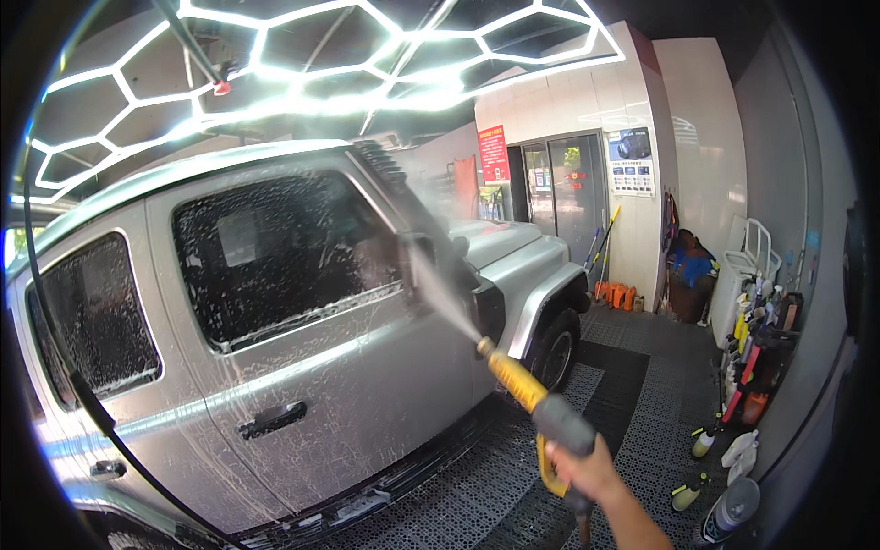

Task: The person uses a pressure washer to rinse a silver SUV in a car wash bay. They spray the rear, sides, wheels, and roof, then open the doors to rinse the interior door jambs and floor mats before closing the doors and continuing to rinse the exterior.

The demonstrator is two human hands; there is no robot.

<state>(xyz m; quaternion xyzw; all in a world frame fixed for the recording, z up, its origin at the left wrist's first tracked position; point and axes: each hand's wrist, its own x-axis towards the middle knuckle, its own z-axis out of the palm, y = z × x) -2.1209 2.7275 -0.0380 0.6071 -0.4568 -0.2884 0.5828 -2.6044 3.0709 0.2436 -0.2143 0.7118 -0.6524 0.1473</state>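
Observation:
My right hand (586, 467) grips a yellow and black pressure washer gun (543, 402) by its handle. A fan of water spray (443, 292) leaves the brass nozzle and strikes around the side mirror (417, 265) and front window edge of a silver off-road vehicle (357, 385). White foam streaks run down its doors, and droplets cover the front side window (282, 254). Below the window sits a dark door handle (273, 419). Out of view is my left hand.
A black hose (75, 378) hangs at the left, across the vehicle's side. Spray bottles (702, 443), white jugs (741, 454) and a bucket (732, 512) line the right wall. Plastic grating (474, 495) covers the floor. Orange containers (619, 295) and poles (605, 240) stand by the far wall.

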